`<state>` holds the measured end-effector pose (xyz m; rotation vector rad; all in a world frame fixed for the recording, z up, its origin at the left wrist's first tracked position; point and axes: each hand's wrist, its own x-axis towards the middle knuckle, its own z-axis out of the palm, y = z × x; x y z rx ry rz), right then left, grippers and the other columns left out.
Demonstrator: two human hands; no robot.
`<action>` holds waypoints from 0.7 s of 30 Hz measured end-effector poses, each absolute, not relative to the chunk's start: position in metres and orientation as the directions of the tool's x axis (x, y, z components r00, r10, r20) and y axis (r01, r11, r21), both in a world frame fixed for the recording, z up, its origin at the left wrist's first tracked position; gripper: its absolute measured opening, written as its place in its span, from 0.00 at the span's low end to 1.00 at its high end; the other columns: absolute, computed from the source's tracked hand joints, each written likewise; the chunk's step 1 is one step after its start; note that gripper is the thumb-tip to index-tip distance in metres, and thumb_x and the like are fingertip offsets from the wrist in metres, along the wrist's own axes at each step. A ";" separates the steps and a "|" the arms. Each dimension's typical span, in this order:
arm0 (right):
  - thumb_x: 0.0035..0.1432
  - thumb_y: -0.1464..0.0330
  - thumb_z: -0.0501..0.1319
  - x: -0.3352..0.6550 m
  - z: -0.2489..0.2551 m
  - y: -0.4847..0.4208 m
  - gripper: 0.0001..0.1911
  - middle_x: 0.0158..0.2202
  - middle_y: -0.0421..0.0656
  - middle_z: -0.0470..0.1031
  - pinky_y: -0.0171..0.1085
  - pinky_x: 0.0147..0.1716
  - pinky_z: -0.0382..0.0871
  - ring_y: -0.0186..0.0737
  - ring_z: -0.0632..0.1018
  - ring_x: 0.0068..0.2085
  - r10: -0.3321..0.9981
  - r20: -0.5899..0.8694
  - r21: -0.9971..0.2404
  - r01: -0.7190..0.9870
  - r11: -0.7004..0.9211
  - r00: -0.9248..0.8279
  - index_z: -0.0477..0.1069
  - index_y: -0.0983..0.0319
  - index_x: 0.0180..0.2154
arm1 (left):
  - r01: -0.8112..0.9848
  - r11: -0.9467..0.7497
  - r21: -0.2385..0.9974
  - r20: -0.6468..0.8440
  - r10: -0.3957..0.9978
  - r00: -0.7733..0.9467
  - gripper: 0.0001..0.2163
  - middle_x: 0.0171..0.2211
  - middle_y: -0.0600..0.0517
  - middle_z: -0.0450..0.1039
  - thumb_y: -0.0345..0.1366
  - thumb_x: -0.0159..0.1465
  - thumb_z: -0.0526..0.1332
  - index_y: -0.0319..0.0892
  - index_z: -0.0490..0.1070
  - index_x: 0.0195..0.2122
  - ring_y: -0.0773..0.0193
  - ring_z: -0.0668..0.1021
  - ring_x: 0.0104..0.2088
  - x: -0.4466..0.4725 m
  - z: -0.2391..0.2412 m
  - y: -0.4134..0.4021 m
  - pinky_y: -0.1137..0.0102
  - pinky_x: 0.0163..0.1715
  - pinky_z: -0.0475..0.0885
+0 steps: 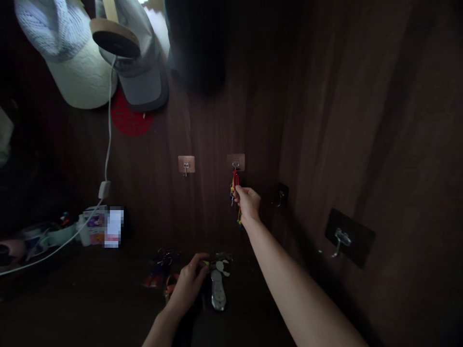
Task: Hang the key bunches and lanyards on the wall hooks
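Observation:
My right hand [249,200] is closed on a bunch of keys [232,196] with a red strap [236,178] and colored cords. The top of the strap meets a small metal hook [236,164] on the wall; whether it is looped over is too small to tell. Lower down, my left hand [190,279] rests at the dark surface, its thumb and forefinger together at a small yellow-green piece [206,263]. What exactly it pinches is unclear. Just right of it lies a silver-grey key fob or tool [218,291] with metal pieces [222,266]. An orange strap or ring [171,284] lies partly behind my left hand.
Another bare hook [186,166] is on the back wall; two dark-backed hooks [281,195] [342,238] are on the right wall. Caps [141,86] hang upper left beside a lamp [115,38] with a white cord. Dark keys [164,260], small boxes and bottles lie at left.

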<state>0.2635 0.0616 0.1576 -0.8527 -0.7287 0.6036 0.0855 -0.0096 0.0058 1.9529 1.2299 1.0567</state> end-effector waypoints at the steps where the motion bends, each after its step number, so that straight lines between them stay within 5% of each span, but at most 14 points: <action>1: 0.42 0.66 0.62 0.264 0.156 0.061 0.07 0.17 0.36 0.69 0.27 0.14 0.55 0.26 0.67 0.17 0.726 0.325 -0.829 -0.187 0.527 0.607 0.67 0.64 0.22 | 0.440 -0.401 0.804 0.316 0.914 0.255 0.14 0.29 0.54 0.74 0.41 0.59 0.52 0.44 0.66 0.44 0.64 0.75 0.32 0.085 0.006 -0.010 0.71 0.35 0.67; 11: 0.36 0.62 0.67 0.266 0.120 0.045 0.18 0.20 0.35 0.72 0.26 0.15 0.57 0.25 0.67 0.17 0.763 0.317 -0.817 -0.246 0.522 0.564 0.70 0.63 0.31 | 0.452 -0.401 0.797 0.327 0.915 0.234 0.14 0.30 0.54 0.74 0.42 0.59 0.52 0.44 0.66 0.44 0.64 0.76 0.32 0.082 0.005 -0.009 0.72 0.35 0.68; 21: 0.36 0.63 0.65 0.272 0.050 0.005 0.14 0.20 0.37 0.72 0.27 0.16 0.59 0.28 0.69 0.18 0.814 0.135 -0.917 -0.240 0.319 0.565 0.70 0.62 0.29 | 0.502 -0.383 0.776 0.376 0.919 0.120 0.14 0.30 0.54 0.75 0.40 0.59 0.52 0.44 0.67 0.44 0.64 0.77 0.32 0.072 -0.003 -0.002 0.72 0.34 0.68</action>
